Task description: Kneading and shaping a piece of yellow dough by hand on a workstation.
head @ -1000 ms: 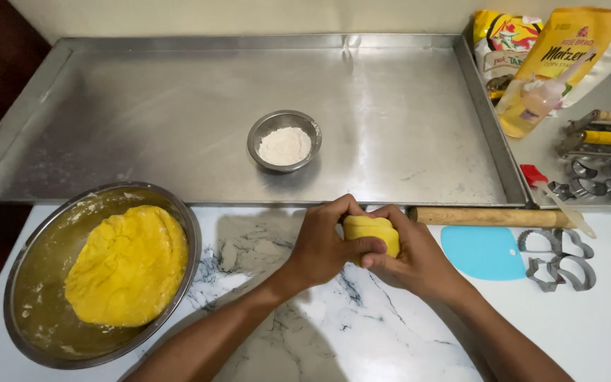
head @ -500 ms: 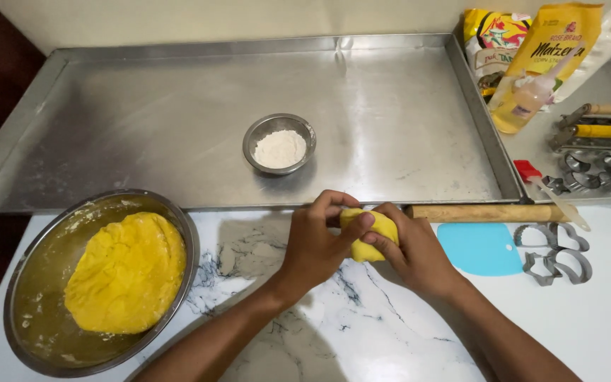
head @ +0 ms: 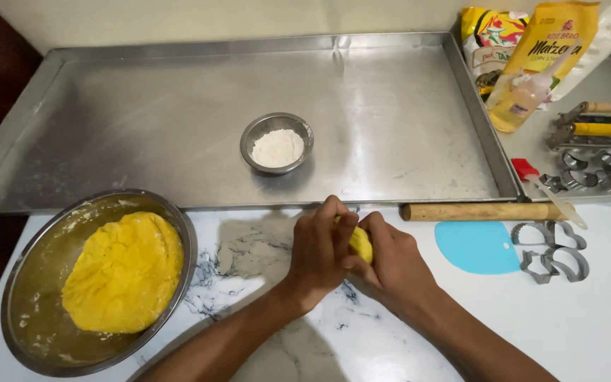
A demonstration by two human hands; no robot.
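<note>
Yellow dough piece (head: 361, 242): wedged between your two hands, only a small strip showing between the fingers; held just above the floured patch of the marble counter (head: 588, 332).
Left hand (head: 319, 253): fingers curled over the piece from the left, pressed against it.
Right hand (head: 394, 265): cupped against the piece from the right, fingertips meeting your left hand's.
Hands together: closed on the piece, touching each other.
Steel bowl (head: 19, 293): to your left on the counter, holding the big yellow dough mass (head: 123, 272), well apart from your hands.
Steel tray (head: 143, 120): beyond your hands; small bowl of flour (head: 277, 143) sits in it.
Wooden rolling pin (head: 482, 211): lies just right of your hands, along the tray's near edge.
Blue scraper (head: 479, 247): right of your right hand, metal cookie cutters (head: 553, 253) beside it.
</note>
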